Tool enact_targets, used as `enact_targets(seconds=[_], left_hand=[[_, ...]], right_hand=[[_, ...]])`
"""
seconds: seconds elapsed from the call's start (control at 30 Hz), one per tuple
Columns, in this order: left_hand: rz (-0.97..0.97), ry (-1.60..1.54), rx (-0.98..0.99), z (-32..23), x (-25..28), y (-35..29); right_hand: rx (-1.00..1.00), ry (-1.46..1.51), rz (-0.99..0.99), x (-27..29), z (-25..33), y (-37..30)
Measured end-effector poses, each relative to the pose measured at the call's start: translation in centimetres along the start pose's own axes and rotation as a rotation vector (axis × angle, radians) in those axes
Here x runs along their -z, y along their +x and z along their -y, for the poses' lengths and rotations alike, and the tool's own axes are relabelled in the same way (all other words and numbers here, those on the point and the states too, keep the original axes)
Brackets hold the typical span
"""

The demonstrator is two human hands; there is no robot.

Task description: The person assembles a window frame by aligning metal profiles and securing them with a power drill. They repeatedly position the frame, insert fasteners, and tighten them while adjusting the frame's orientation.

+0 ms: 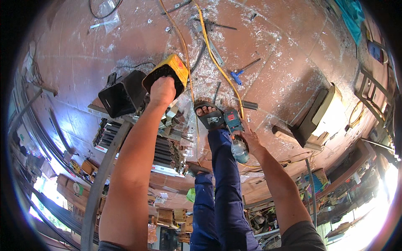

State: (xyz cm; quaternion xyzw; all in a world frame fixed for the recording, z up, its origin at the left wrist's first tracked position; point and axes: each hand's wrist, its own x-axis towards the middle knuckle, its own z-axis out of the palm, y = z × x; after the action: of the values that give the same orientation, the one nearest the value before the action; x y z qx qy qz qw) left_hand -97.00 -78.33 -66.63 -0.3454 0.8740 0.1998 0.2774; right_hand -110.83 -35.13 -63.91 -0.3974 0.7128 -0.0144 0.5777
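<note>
My left hand (pixel 162 88) reaches into the open mouth of a yellow cut-open plastic container (pixel 180 67) with a dark inside. The fingers are hidden in there, so what they touch does not show. Just left of it, a black container (pixel 122 94) lies tilted with its opening toward me. My right hand (pixel 250 137) is wrapped round the handle of a teal cordless drill (pixel 233 118), held beside my right knee, its battery end (pixel 240 151) toward me.
A yellow cord (pixel 220 69) and a brown cord (pixel 183 39) run across the dusty floor. A blue-handled tool (pixel 237 77) lies ahead. A metal bar (pixel 102 184) and stacked dark profiles (pixel 165 152) are at the left. An open cardboard box (pixel 312 117) stands at the right.
</note>
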Motion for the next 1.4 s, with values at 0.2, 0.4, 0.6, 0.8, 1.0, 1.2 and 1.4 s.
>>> enact_targets(seconds=[0.2, 0.4, 0.6, 0.8, 1.0, 1.2, 1.4], left_hand=[[-0.176, -0.234, 0.103, -1.1, 3.6, -1.1], [-0.180, -0.675, 0.264, 0.7, 5.1, -2.2], [0.094, -2.213, 0.516, 0.4, 11.0, -9.7], [0.165, -2.864, -0.104, -1.7, 21.2, -23.9], [-0.089, -2.988, -0.630, -3.5, 33.9, -38.5], [-0.433, -2.976, -0.896, -3.8, 45.8, -56.0], [-0.687, -2.803, -1.252, -3.9, 47.6, -72.7]], right_hand=[[0.002, 0.055, -0.020, -0.3, 0.1, 0.1], [-0.159, 0.495, -0.069, -1.7, -0.9, 0.1], [-0.175, 1.385, 0.008, 4.5, 5.8, -3.8], [-0.203, 1.221, -0.040, 11.2, 12.1, -14.1], [0.263, 0.743, -0.079, 20.3, 26.6, -24.2], [0.311, 0.915, 0.098, 22.7, 38.4, -31.7], [0.746, 0.459, -0.034, 21.0, 46.5, -37.9]])
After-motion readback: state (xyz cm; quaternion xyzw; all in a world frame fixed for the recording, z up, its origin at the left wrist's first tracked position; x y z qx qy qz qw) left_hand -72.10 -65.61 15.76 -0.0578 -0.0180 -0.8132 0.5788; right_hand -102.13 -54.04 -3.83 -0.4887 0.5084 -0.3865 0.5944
